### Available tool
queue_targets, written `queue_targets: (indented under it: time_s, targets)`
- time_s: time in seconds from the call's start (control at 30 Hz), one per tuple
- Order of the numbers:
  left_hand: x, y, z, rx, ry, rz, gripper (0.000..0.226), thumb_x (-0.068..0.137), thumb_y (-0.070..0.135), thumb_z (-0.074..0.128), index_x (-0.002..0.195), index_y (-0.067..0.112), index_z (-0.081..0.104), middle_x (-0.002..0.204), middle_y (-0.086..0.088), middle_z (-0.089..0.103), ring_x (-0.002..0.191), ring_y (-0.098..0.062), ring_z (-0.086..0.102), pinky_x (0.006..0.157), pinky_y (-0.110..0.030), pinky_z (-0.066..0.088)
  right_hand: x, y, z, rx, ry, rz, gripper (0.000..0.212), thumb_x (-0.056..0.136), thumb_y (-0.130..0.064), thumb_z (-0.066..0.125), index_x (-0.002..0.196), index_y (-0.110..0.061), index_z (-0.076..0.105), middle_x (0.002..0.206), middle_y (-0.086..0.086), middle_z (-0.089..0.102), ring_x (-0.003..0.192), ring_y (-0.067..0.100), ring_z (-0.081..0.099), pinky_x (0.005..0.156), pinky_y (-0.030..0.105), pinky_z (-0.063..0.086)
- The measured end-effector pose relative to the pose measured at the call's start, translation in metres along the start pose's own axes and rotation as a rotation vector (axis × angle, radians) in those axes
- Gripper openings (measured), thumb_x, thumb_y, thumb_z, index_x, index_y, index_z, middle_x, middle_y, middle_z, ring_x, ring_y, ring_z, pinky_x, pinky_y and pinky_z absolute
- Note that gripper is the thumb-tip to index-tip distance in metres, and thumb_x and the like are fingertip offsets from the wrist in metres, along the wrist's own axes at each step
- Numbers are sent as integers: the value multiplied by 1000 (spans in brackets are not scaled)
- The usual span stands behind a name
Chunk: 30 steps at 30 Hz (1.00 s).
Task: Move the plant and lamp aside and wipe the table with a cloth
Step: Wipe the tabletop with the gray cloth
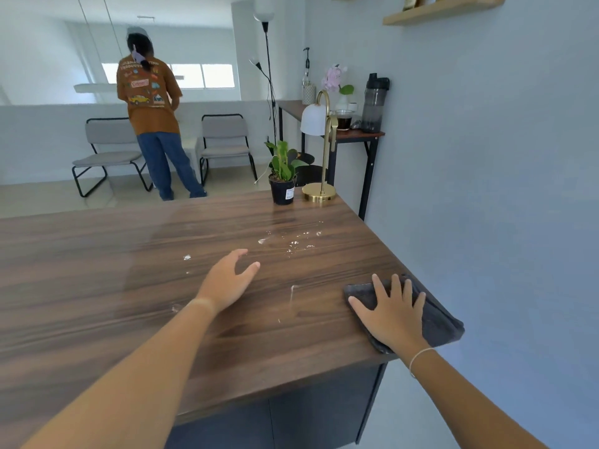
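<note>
A dark wood table (129,254) fills the view. At its far right corner stand a small green plant in a black pot (282,181) and, just right of it, a brass lamp (319,150) with a white shade. White specks and smears (291,241) lie on the wood in front of them. A dark grey cloth (434,315) lies folded at the table's right edge. My right hand (393,314) rests flat on it, fingers spread. My left hand (228,280) hovers open over the middle of the table, holding nothing.
The blue wall (486,157) runs close along the table's right side. Beyond the far corner stands a narrow side table (359,135) with a bottle, flowers and a cup. A person in an orange shirt (149,102) stands by two grey chairs further back.
</note>
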State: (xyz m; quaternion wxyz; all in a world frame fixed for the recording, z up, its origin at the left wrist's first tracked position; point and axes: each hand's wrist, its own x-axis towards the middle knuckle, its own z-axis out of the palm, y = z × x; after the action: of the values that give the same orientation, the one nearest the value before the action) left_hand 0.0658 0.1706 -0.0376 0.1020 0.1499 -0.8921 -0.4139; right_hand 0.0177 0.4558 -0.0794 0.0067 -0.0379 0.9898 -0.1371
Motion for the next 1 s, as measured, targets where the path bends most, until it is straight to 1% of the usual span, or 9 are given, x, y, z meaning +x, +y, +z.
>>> queue_targets:
  time_s: [0.17, 0.37, 0.43, 0.53, 0.6, 0.7, 0.8, 0.9, 1.0]
  targets:
    - [2, -12, 0, 157, -33, 7, 52, 88, 40, 50, 136, 19, 42, 145, -1, 45, 135, -20, 39, 113, -36, 30, 3, -2, 5, -54, -30, 6, 92, 74, -83, 21, 149, -32, 4, 160, 9, -1, 145, 36, -8, 112, 57, -11]
    - [-3, -21, 3, 383, -60, 88, 50, 89, 38, 49, 134, 17, 45, 145, -5, 45, 136, -23, 37, 113, -36, 28, 17, -3, 0, -64, -14, 3, 82, 81, -75, 18, 149, -31, 4, 160, 9, 0, 145, 37, -6, 115, 58, -5]
    - [36, -62, 4, 443, -44, -77, 53, 89, 41, 47, 137, 19, 43, 150, -7, 37, 140, -25, 30, 117, -38, 22, 92, -36, 33, -83, -133, -101, 82, 81, -75, 18, 149, -31, 4, 160, 9, 0, 146, 36, -5, 115, 57, -4]
    - [33, -65, 7, 526, -51, 5, 59, 87, 51, 39, 140, 23, 39, 154, -5, 31, 144, -24, 23, 119, -37, 14, 108, -40, 23, -106, -113, -118, 84, 79, -78, 19, 149, -33, 6, 161, 7, 1, 146, 36, -4, 115, 56, -3]
    - [33, -55, 10, 532, -53, 68, 70, 79, 61, 28, 140, 27, 37, 155, -2, 29, 144, -22, 21, 120, -37, 12, 125, -36, 17, -124, -94, -129, 85, 78, -79, 19, 149, -33, 8, 160, 7, 3, 146, 36, -2, 115, 56, -2]
    - [34, -54, 13, 538, -36, 82, 81, 70, 65, 15, 140, 30, 35, 155, 1, 28, 145, -20, 19, 121, -36, 11, 172, -60, 16, -99, -129, -191, 86, 77, -80, 16, 149, -32, 10, 160, 7, 5, 146, 35, -1, 115, 55, -2]
    - [33, -57, 13, 543, -15, 74, 78, 72, 64, 16, 141, 31, 33, 156, 4, 26, 145, -17, 17, 119, -32, 6, 213, -103, 30, -46, -142, -240, 71, 88, -67, 14, 149, -30, 11, 161, 6, 5, 146, 32, 0, 117, 53, -1]
    - [36, -59, 14, 531, 0, 68, 74, 74, 63, 19, 140, 33, 34, 155, 7, 26, 145, -15, 17, 119, -30, 5, 217, -153, 45, -14, -151, -451, 57, 97, -46, 19, 149, -24, 12, 160, 6, 12, 146, 28, 7, 118, 47, 5]
    - [36, -60, 14, 535, 0, 71, 73, 74, 63, 19, 140, 33, 34, 155, 8, 26, 145, -14, 16, 119, -29, 4, 172, -162, 47, 76, -216, -776, 60, 97, -39, 34, 149, -19, 13, 158, 3, 21, 146, 21, 14, 119, 38, 8]
